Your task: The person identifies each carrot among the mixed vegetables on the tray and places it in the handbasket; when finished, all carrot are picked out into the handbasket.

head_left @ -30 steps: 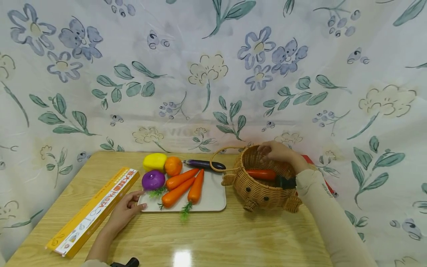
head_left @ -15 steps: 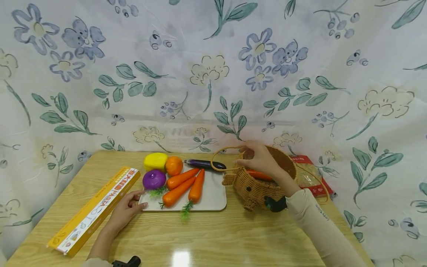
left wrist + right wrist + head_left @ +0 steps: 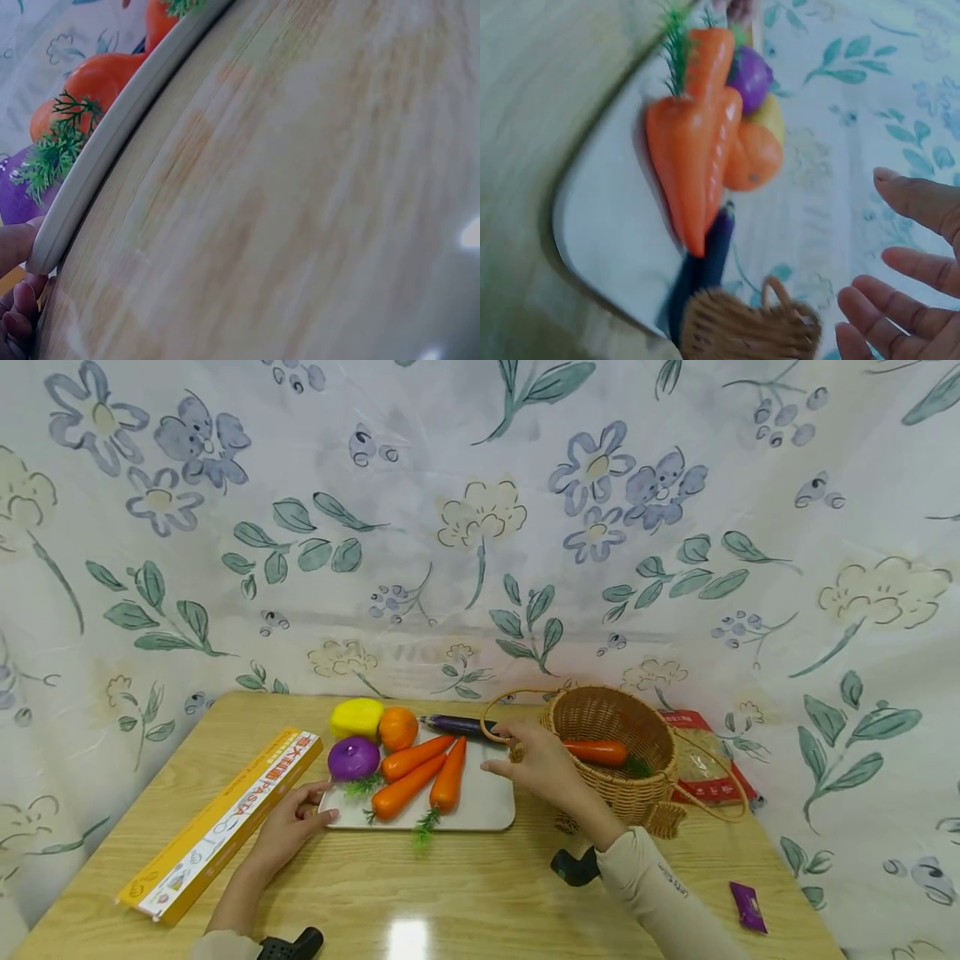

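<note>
In the head view, a white rectangular tray [image 3: 491,793] with rounded corners lies on the light wooden table [image 3: 465,893], below the middle of the frame. The left hand [image 3: 294,822] is at its lower left corner. On the tray are three smooth orange carrots [image 3: 405,792] with green leaves, a round purple onion [image 3: 354,760] and a long dark eggplant [image 3: 459,725]; a round orange fruit [image 3: 398,729] and a yellow fruit [image 3: 357,720] are near its upper left corner. The right hand [image 3: 546,767] is over the right edge of the tray, in front of a round brown wicker basket [image 3: 592,714], in which another orange carrot [image 3: 600,752] lies. A long yellow-and-white pasta box [image 3: 221,827] lies at the left, and a small purple packet [image 3: 748,907] at the lower right.

In the left wrist view, the left hand pinches the tray at the lower left of the frame: the thumb is on one side of the rim, the curled fingers on the other.

In the right wrist view, the right hand is at the lower right, its fingers spread and holding nothing. The tray with the carrots is at the left. I cannot tell whether this hand touches the basket.
</note>
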{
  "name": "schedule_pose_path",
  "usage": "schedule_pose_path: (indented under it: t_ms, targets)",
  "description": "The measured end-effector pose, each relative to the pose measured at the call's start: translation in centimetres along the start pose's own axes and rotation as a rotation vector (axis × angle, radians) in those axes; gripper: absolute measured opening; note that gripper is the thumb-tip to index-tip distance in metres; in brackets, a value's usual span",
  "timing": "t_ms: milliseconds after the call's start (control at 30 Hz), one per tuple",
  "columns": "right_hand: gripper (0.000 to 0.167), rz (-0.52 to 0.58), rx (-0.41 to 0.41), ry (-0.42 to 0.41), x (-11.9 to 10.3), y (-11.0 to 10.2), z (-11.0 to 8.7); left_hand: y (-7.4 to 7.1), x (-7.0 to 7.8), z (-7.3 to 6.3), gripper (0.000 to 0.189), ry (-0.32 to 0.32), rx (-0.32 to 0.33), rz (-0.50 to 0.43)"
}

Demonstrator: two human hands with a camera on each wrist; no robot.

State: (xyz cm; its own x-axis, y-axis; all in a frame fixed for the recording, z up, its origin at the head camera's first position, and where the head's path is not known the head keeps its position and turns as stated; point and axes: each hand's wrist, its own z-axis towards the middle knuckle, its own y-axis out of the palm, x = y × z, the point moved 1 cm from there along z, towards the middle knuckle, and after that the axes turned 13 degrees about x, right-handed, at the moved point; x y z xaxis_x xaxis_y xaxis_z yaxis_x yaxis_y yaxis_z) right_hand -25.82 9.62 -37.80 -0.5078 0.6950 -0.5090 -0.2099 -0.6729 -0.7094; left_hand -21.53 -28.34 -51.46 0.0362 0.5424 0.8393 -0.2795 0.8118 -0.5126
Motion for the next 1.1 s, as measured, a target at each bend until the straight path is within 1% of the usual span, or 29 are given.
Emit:
schedule_pose_path:
  t_ms: [133,200,300,433,533,633,833,933,1100]
  targets:
    - [0.044,0.038,-0.007,0.000,-0.6,1.5,-0.9,-0.1,0.0,-0.1,0.050,0.002,0.001,-0.003]
    - [0.042,0.054,-0.006,0.019,-0.7,2.4,-1.4,-0.1,0.1,-0.1,0.049,0.007,0.001,-0.007]
    - [0.038,0.077,0.004,0.065,-0.9,3.9,-2.2,-0.2,0.3,-0.1,0.049,0.009,0.001,-0.002]
    - [0.036,0.114,0.003,0.173,-0.9,6.2,-3.1,-0.2,0.4,0.0,0.049,-0.002,-0.003,0.007]
    - [0.042,0.169,0.005,0.262,-1.0,7.7,-3.6,-0.2,0.5,0.0,0.049,-0.004,-0.003,0.007]
    - [0.050,0.210,0.021,0.334,-1.0,9.1,-3.9,-0.2,0.6,-0.1,0.049,-0.002,0.005,0.002]
    - [0.060,0.199,0.057,0.446,-1.1,11.3,-4.3,-0.2,0.5,-0.1,0.049,0.000,0.009,-0.011]
    - [0.066,0.175,0.083,0.463,-1.3,12.2,-4.5,-0.2,0.5,-0.1,0.049,-0.003,0.008,-0.006]
    - [0.071,0.134,0.129,0.450,-1.4,13.5,-4.6,-0.1,0.4,-0.1,0.050,-0.019,0.007,0.002]
